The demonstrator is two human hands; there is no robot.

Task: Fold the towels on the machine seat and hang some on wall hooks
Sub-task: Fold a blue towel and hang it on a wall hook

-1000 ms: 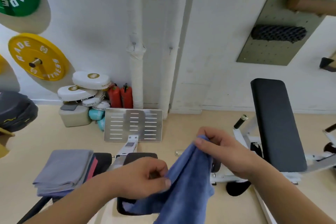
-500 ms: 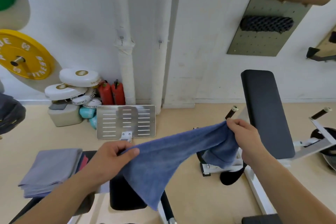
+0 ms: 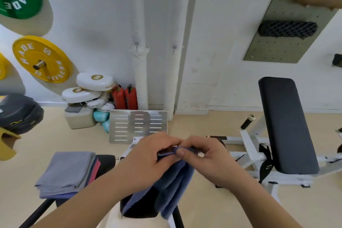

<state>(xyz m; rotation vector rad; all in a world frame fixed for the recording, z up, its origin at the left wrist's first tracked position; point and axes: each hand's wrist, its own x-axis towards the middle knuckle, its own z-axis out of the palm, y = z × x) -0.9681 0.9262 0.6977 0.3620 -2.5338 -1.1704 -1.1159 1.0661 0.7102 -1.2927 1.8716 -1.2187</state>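
A blue towel [image 3: 170, 187] hangs doubled over in front of me, its top edge pinched by both hands held close together. My left hand [image 3: 148, 155] grips the edge from the left, and my right hand [image 3: 205, 155] pinches it from the right. The towel's lower part drapes over a black seat pad [image 3: 140, 209]. To the left, a stack of folded towels [image 3: 64, 172], grey on top with red and blue beneath, lies on another black pad [image 3: 106, 161]. Two small wall hooks [image 3: 137, 45] [image 3: 174, 48] stick out of the white wall above.
A slotted metal footplate [image 3: 137, 126] stands ahead. White pads [image 3: 92, 87] and red extinguishers [image 3: 125, 97] sit by the wall, with a yellow weight plate [image 3: 39, 59] to the left. A black bench [image 3: 285, 124] on a white frame is at right, under a pegboard [image 3: 288, 24].
My hands, which held the blue towel stretched wide apart, have come together, so the towel now hangs folded in half. The view has shifted slightly.
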